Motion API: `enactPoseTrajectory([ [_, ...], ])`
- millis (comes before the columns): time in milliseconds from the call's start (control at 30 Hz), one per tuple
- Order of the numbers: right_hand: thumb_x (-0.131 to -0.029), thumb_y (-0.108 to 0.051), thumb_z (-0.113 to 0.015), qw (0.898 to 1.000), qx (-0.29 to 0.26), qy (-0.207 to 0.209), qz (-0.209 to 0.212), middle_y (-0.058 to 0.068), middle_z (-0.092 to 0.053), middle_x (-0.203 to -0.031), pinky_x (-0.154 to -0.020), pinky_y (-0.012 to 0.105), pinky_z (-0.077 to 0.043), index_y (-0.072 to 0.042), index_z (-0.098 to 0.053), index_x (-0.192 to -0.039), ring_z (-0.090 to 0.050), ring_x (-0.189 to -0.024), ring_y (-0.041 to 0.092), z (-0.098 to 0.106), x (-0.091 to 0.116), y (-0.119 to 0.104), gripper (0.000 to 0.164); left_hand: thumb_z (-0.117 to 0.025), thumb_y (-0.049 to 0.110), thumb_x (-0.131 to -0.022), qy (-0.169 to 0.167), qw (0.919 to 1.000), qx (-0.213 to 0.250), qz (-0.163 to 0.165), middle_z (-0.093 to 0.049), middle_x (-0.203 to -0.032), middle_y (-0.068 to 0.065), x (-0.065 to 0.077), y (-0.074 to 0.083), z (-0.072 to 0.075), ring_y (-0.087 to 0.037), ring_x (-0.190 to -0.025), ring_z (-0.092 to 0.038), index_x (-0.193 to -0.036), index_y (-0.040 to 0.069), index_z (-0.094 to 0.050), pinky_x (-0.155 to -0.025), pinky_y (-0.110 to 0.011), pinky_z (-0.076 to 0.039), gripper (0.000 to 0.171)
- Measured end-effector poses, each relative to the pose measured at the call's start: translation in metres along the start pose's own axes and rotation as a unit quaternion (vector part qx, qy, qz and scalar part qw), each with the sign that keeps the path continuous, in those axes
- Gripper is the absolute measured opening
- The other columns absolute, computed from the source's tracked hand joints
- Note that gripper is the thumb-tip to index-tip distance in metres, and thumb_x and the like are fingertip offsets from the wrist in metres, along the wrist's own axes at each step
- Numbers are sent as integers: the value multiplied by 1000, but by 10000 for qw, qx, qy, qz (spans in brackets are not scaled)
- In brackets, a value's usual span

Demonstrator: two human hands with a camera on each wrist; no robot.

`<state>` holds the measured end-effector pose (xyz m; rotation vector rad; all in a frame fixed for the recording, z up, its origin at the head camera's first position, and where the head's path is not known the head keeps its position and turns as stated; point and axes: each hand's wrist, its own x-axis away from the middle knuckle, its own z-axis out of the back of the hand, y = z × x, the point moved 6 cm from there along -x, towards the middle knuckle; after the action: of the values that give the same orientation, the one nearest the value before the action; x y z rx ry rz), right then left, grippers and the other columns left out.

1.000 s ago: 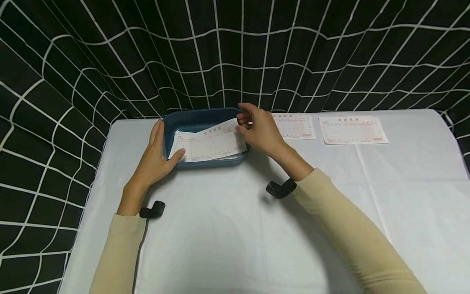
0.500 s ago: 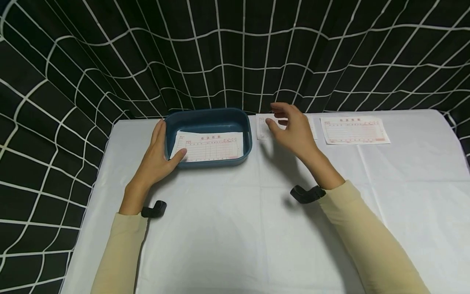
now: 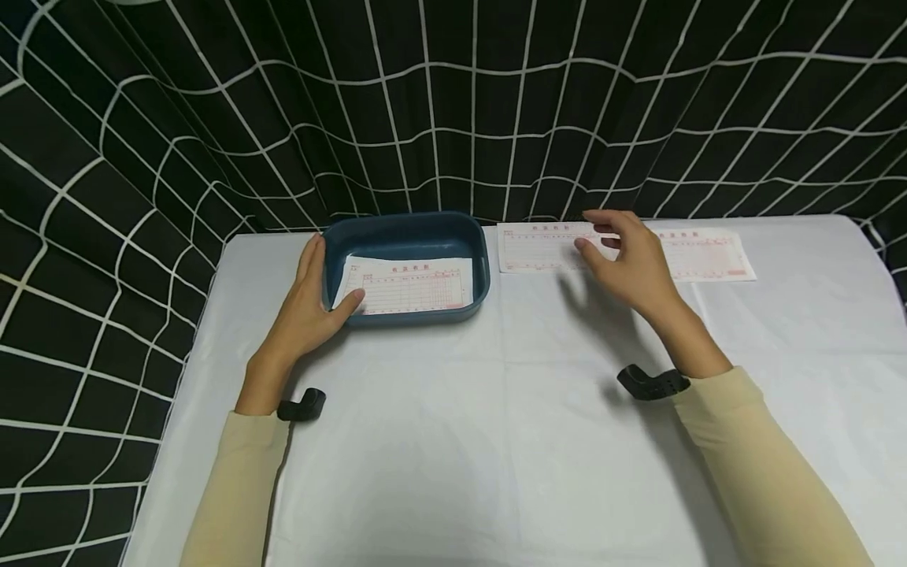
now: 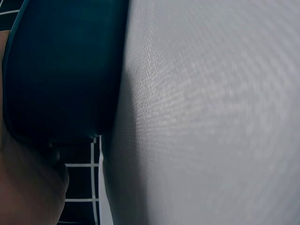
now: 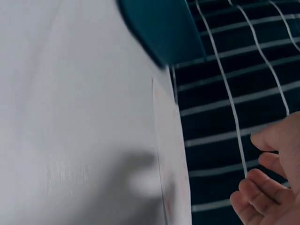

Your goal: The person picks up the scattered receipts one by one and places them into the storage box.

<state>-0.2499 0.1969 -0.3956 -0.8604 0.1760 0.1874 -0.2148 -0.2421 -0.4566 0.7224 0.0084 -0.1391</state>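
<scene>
My left hand (image 3: pixel 305 303) holds the left front corner of a blue plastic bin (image 3: pixel 407 317); its fingers lie along the outer left side and its thumb reaches over the rim. Inside the bin lies a white printed slip (image 3: pixel 411 285) with red lines and more paper edges under it. In the left wrist view the bin's dark wall (image 4: pixel 65 70) shows beside the palm. My right hand (image 3: pixel 633 264) hovers with nothing between its loosely bent fingers. It overlaps two printed slips on the table in the head view: a left slip (image 3: pixel 534 250) and a right slip (image 3: pixel 708 256), partly hidden.
A white cloth covers the table (image 3: pixel 453 433). Black curtain (image 3: pixel 453 102) with a white grid hangs close behind the bin and slips, and another stretch runs down the left side. A black wrist camera (image 3: pixel 648 383) sits on my right wrist.
My right hand has let go of a slip, which now lies flat in the bin, and has moved right over the slips on the table. My left hand has stayed at the bin.
</scene>
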Motion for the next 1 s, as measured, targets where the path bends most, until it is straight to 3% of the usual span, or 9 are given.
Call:
enactPoseTrajectory([
  [100, -99, -13, -70, 9997, 152, 113, -119, 23, -63, -137, -96, 7, -47, 1, -66, -138, -63, -127, 38, 18, 5, 16, 42, -67, 45, -100, -41, 10000, -15, -3, -1, -181, -10, -1, 1, -4, -36, -167, -16, -171, 7, -3, -131, -62, -24, 103],
  [167, -99, -14, -70, 9993, 256, 182, -201, 23, -63, -137, -95, 3, -45, -1, -66, -139, -63, -128, 38, 28, 7, 27, 42, -66, 45, -100, -50, 10000, -19, 2, -1, -181, -10, -1, 1, -5, -36, -167, -16, -171, 7, -2, -131, -62, -24, 103],
  [467, -98, -15, -72, 9960, 703, 349, -436, 24, -62, -140, -97, 6, -42, -1, -64, -141, -61, -130, 40, 57, 13, 68, 46, -66, 44, -100, -22, 9999, -117, 47, -2, -181, -12, 1, 0, -2, -36, -167, -15, -171, 5, -2, -131, -61, -24, 103],
  [600, -100, -19, -68, 9933, 952, 418, -508, 27, -61, -142, -100, 19, -43, 0, -63, -142, -60, -133, 45, 66, 10, 87, 46, -67, 43, -99, 5, 9999, -105, 88, -1, -181, -11, 2, -1, 2, -36, -167, -15, -171, 6, -2, -131, -62, -23, 103],
  [767, -103, -26, -62, 9866, 1276, 366, -944, 32, -58, -147, -103, 46, -42, 1, -60, -145, -55, -135, 50, 87, 6, 116, 50, -67, 42, -99, -39, 10000, -9, 85, -1, -181, -11, 2, -4, -3, -34, -167, -13, -171, 6, -2, -131, -62, -23, 103],
  [900, -105, -29, -57, 9797, 1585, 139, -1222, 37, -49, -154, -110, 68, -38, 2, -52, -152, -47, -141, 58, 106, 4, 136, 57, -67, 44, -100, -47, 10000, -10, 43, 0, -181, -9, 0, -3, -6, -33, -167, -14, -171, 8, -3, -131, -61, -23, 103],
  [1000, -107, -32, -54, 9752, 1767, -137, -1324, 37, -41, -160, -116, 75, -30, 3, -45, -157, -38, -147, 61, 112, 1, 146, 61, -67, 42, -100, -13, 10000, -46, 50, -1, -181, -8, 0, -3, -1, -34, -167, -16, -171, 8, -3, -131, -61, -25, 102],
])
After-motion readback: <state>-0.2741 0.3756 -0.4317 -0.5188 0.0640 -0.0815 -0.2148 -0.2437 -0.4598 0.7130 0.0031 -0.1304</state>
